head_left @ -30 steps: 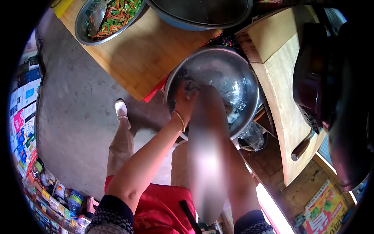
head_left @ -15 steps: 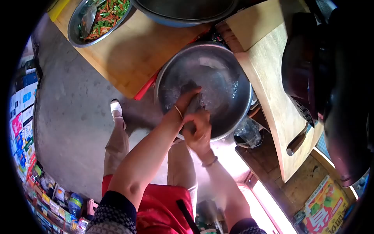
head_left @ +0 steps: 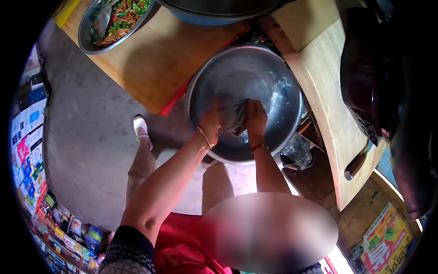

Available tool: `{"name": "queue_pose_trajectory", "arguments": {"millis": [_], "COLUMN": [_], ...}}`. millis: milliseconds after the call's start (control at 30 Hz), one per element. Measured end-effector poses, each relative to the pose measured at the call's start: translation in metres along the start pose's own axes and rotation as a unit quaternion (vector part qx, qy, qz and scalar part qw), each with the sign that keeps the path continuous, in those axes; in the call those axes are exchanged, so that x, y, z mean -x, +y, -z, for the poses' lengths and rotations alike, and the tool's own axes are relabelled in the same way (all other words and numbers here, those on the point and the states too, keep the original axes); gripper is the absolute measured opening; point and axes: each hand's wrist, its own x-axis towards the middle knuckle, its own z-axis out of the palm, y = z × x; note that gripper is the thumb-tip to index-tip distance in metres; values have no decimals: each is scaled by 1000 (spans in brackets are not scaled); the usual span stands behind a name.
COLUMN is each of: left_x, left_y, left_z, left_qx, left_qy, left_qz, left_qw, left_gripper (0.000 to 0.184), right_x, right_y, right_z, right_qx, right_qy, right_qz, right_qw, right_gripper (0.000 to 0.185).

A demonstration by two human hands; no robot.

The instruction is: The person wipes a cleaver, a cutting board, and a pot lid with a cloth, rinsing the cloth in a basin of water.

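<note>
Both hands are inside a large metal basin (head_left: 289, 91) that has some liquid with shiny patches in it. Between them is a dark grey, wet-looking cloth (head_left: 233, 114). My left hand (head_left: 211, 119), with a bangle at the wrist, is closed on the cloth's left side. Fingers curled, my right hand (head_left: 255, 119) grips its right side. The lower part of the cloth hangs in folds between the two hands.
A wooden board (head_left: 155, 59) at the upper left bears a bowl of cut vegetables (head_left: 121, 27) with a spoon. On the right are a pale wooden board (head_left: 326, 105) and a knife (head_left: 357, 164). A clear plastic bag (head_left: 297, 150) lies beside the basin.
My hands were close together, the right below the left; now they are apart, side by side, with the cloth spread between them. My right hand has moved up and right.
</note>
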Motion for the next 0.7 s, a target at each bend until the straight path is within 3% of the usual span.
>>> {"name": "queue_pose_trajectory", "arguments": {"millis": [67, 133, 167, 200, 267, 333, 400, 433, 500, 533, 600, 633, 667, 700], "left_x": [1, 5, 6, 5, 10, 14, 18, 14, 6, 11, 15, 8, -5, -18], "left_y": [6, 5, -2, -6, -4, -5, -4, -5, -5, 1, 16, 20, 19, 15], "left_z": [7, 6, 2, 0, -1, -7, -18, -18, -15, -19, -25, -23, -16, -11], "left_qx": [2, 36, -30, -97, -105, -110, -108, -108, 38, 40, 109, 147, 147, 154], "left_qy": [7, 12, 28, 45, 44, 41, 62, 59, -150, -151, -184, -218, -219, -254], "left_qz": [-17, -26, -50, -73, -44, -19, -33, -35, 28, 30, 21, 43, 44, 120], "left_qw": [1000, 999, 998, 992, 992, 993, 992, 992, 988, 987, 977, 964, 964, 947], "left_gripper": [46, 55, 63, 73, 77, 81, 78, 78, 77, 77, 38, 24, 24, 21], "right_x": [-2, 3, 21, 24, 30, 26, 23, 27, 45, 54, 66, 72, 79, 83], "right_y": [10, 39, 54, 52, 30, 5, 26, 5, -40, -54, -76, -86, -96, -103], "right_z": [-6, -21, -41, -38, -22, -8, -20, -17, -9, 0, 18, 24, 28, 30], "right_qx": [-21, -42, 155, 155, 186, 238, 89, 90, -110, -107, -44, -42, -91, -141], "right_qy": [33, 75, 25, 24, -199, -233, -108, -105, -22, -23, -37, -35, -64, -92], "right_qz": [-25, 48, 77, 78, 227, 213, 4, 5, 68, 68, 282, 281, 299, 316], "right_qw": [999, 995, 985, 985, 935, 919, 990, 990, 991, 992, 958, 958, 948, 934], "right_gripper": [28, 40, 49, 49, 53, 52, 47, 47, 40, 40, 35, 35, 33, 31]}}
